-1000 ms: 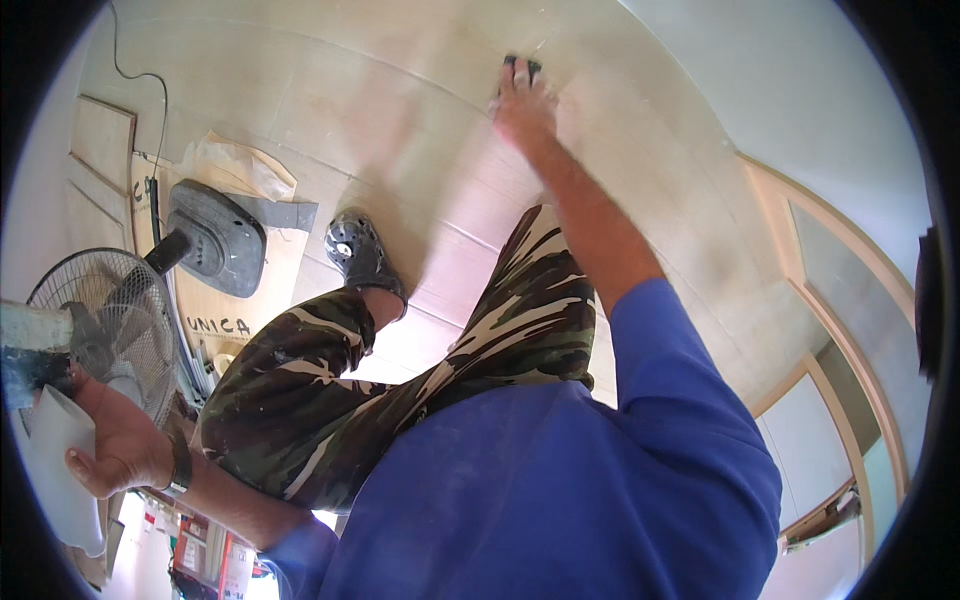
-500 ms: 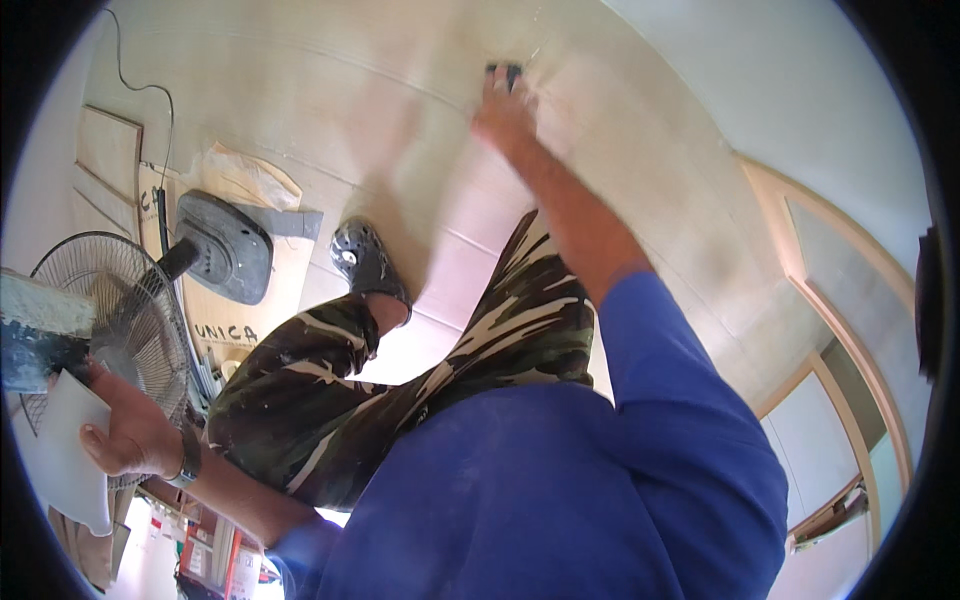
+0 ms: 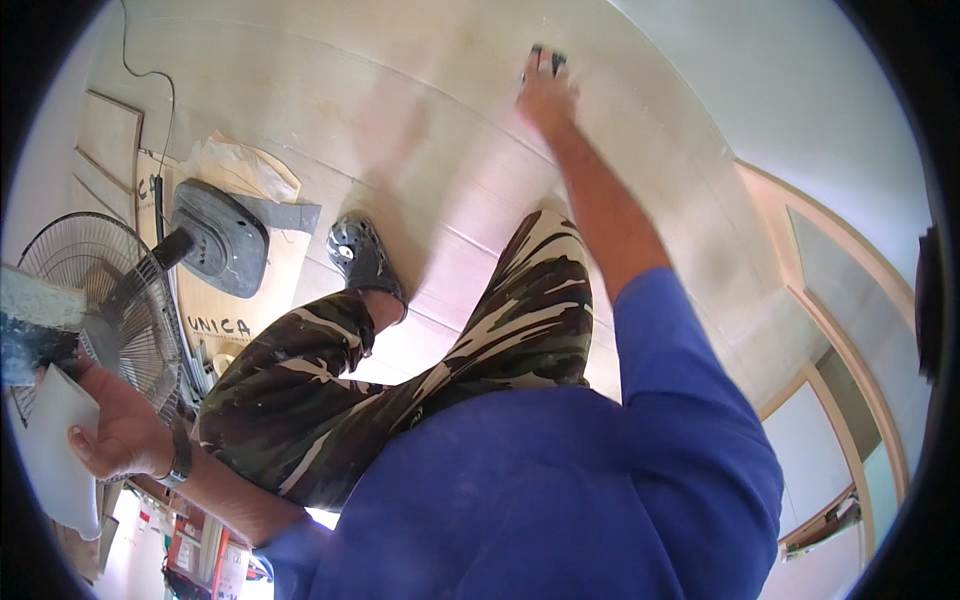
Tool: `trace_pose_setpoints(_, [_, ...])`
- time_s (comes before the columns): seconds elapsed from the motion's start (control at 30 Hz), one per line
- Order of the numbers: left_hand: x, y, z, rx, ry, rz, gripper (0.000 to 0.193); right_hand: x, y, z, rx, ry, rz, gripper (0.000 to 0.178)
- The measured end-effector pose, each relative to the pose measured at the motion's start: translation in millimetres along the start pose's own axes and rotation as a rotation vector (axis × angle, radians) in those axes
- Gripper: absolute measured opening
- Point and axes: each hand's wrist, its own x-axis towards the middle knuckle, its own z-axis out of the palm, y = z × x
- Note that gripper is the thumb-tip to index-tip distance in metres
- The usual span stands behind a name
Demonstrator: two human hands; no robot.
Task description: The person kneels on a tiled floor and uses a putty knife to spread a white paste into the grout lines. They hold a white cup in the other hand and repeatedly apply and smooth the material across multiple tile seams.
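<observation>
My right arm stretches far ahead, and my right hand (image 3: 548,92) is closed round a small dark block (image 3: 556,63), pressed to a pale surface with thin joint lines (image 3: 440,90). The block's exact kind is hidden by my fingers. At the lower left my left hand (image 3: 125,425) grips a white curved plastic piece (image 3: 65,440), thumb on its near face. Beyond those fingers is a flat, grey-blue smeared plate (image 3: 40,320) with a dark part; I cannot tell whether the same hand holds it too.
A black standing fan (image 3: 105,300) lies beside my left hand, its base (image 3: 220,240) on a cardboard sheet (image 3: 265,280). A thin cable (image 3: 165,80) runs up from there. My clog-shod foot (image 3: 360,250) stands mid-view. A wooden frame (image 3: 790,240) is at right, shelved items (image 3: 205,550) lower left.
My right hand has moved farther away and to the right with the dark block. My left hand, holding the white piece, has shifted slightly left in the picture.
</observation>
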Motion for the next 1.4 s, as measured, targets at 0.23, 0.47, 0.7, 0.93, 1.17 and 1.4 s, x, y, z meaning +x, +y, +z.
trace_pose_setpoints(0.23, [-0.6,-4.3,2.6,0.038,0.057,0.043,0.054,43.9,-3.1,-23.3,0.033,-0.067,-0.021,0.067])
trace_pose_setpoints(0.47, [8.5,-10.2,-6.4,0.002,-0.007,0.041,0.055,101.2,18.9,-45.9,0.015,-0.035,0.052,0.067])
trace_pose_setpoints(0.7, [4.0,-6.0,10.8,0.115,0.135,0.010,0.053,59.6,94.0,16.3,0.076,0.216,0.061,0.073])
trace_pose_setpoints(0.93, [7.1,-3.7,-5.3,0.015,0.088,-0.055,0.054,59.5,106.1,13.4,0.162,0.327,0.416,0.080])
trace_pose_setpoints(1.17, [10.4,-10.4,0.8,0.035,0.082,-0.020,0.057,120.4,-23.2,-47.2,0.158,0.164,-0.074,0.073])
trace_pose_setpoints(1.4, [12.2,-7.8,24.8,0.142,0.087,-0.074,0.061,65.8,124.3,-8.7,0.132,0.240,0.207,0.070])
